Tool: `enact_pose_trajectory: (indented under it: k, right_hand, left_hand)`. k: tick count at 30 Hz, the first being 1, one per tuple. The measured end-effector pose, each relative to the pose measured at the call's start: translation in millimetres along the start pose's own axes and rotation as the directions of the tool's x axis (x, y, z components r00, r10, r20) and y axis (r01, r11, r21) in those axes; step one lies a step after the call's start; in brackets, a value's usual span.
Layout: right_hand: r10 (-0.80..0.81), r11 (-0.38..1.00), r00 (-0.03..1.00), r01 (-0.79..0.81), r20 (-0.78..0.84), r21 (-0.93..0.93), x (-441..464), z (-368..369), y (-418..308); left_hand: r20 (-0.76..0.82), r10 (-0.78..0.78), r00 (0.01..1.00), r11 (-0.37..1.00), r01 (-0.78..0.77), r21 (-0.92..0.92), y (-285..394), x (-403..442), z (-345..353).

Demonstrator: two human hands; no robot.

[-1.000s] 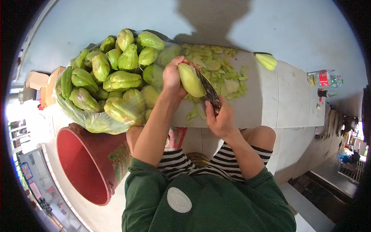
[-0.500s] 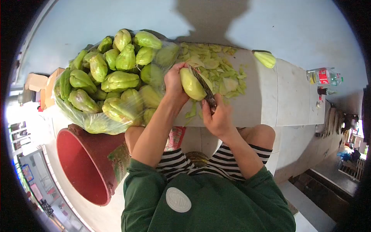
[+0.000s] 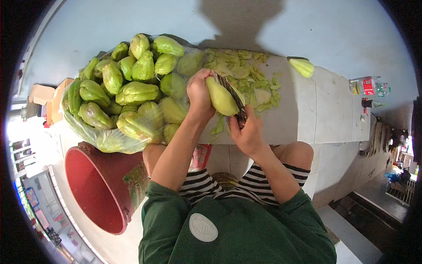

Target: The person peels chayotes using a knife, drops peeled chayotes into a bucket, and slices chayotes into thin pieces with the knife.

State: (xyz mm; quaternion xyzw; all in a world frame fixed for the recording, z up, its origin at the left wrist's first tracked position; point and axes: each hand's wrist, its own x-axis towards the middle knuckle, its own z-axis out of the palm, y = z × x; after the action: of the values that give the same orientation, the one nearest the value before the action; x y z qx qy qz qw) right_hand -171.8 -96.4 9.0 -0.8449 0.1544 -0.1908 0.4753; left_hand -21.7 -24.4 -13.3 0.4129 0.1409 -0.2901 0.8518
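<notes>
My left hand is closed around a pale, smooth chayote, holding it tilted above the tiled ledge. A long dark blade, apparently a knife, lies against the right side of the chayote. My right hand grips the near end of that knife; its handle is mostly hidden by the fingers. Beneath and beyond both hands, green peelings are scattered on the ledge. To the left, many unpeeled chayotes are heaped in a clear plastic bag.
On the tiled ledge, a pale chayote lies by the wall, with a clear plastic bottle and a small dark bottle farther right. A red bucket lies tilted at lower left. A cardboard box stands behind the bag.
The chayote has turned slightly in my left hand, and the knife has shifted a little along its right side. The surroundings look the same.
</notes>
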Motion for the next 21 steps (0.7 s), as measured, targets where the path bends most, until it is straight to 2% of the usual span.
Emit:
enact_pose_trajectory:
  k: [2,3,6,8,11,12,14,15,17,19,21]
  right_hand:
    - [0.029,0.999,1.0,-0.029,0.002,-0.015,0.1,-0.5,0.9]
    - [0.045,0.999,0.999,-0.044,0.028,-0.019,1.2,-0.6,2.0]
    - [0.042,0.999,0.998,-0.041,0.047,-0.03,2.4,-1.8,-2.6]
    - [0.026,0.999,0.999,-0.024,0.041,-0.037,2.1,-0.9,-3.3]
    - [0.022,0.997,0.999,-0.019,0.037,-0.07,-0.7,0.9,0.0]
    - [0.056,0.998,0.997,-0.055,0.048,-0.015,0.3,0.7,0.3]
    - [0.086,0.995,0.995,-0.088,0.06,0.038,1.4,0.0,1.2]
    - [0.076,0.997,0.995,-0.077,0.065,0.013,1.5,-0.4,2.3]
    - [0.067,0.998,0.995,-0.066,0.071,-0.012,0.7,1.1,4.0]
    - [-0.016,0.994,0.999,0.019,0.027,-0.106,-0.6,4.7,4.9]
    - [0.003,0.999,0.998,0.0,0.056,-0.052,-1.0,2.2,3.2]
  left_hand:
    - [0.104,0.18,0.978,0.951,-0.2,0.237,3.5,0.0,-3.4]
    - [0.104,0.179,0.978,0.951,-0.199,0.238,2.2,1.7,-5.0]
    - [0.036,0.122,0.992,0.977,-0.126,0.171,0.1,2.6,-2.6]
    - [-0.048,-0.114,0.992,0.989,0.108,-0.104,-0.5,-5.9,7.1]
    - [-0.041,-0.143,0.989,0.984,0.138,-0.111,1.6,-10.0,10.8]
    - [-0.042,-0.145,0.989,0.984,0.139,-0.11,1.5,-9.3,9.6]
    - [-0.05,0.028,0.998,0.996,-0.023,0.09,2.0,-6.5,7.7]
    - [-0.049,0.028,0.998,0.996,-0.024,0.089,3.8,-8.2,10.6]
    - [-0.052,-0.096,0.994,0.995,0.095,-0.016,7.5,-13.3,15.5]
    - [-0.036,-0.139,0.99,0.988,0.136,-0.075,4.9,-11.6,12.8]
    - [-0.019,-0.184,0.983,0.975,0.18,-0.134,5.2,-12.1,12.2]
